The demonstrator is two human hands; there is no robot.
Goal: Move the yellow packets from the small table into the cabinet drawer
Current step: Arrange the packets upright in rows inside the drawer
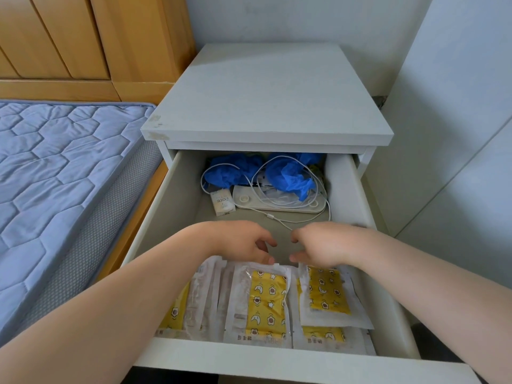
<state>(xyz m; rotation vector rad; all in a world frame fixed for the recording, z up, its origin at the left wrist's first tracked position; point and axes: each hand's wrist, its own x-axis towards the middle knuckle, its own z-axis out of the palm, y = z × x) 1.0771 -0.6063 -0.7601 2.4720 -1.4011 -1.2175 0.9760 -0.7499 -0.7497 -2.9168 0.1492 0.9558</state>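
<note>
closest to me is the white front of the open drawer (277, 364). just behind it the yellow packets (267, 297) lie flat across the front half of the drawer, overlapping: a stack on the left, one in the middle, and one on the right resting on top of another.

my left hand (243, 242) hangs over the far edge of the middle packet, its fingers loosely curled and the tips touching that edge; it grips nothing. my right hand (324, 245) sits over the far edge of the right packet and hides it, fingers bent, so i cannot tell whether it pinches the packet or only rests on it. the two hands are near each other, with a gap between their fingertips.

beyond my hands the drawer floor is bare for a stretch, crossed by a thin white cable (279, 217). at the back lie a small box (223, 202), a flat white tray (277, 200) tangled in the cable, and crumpled blue gloves (288, 176).

above the drawer is the flat top of the white cabinet (266, 106). to the left stands a bed with a blue quilted mattress (55, 162) and a wooden headboard (69, 37).
</note>
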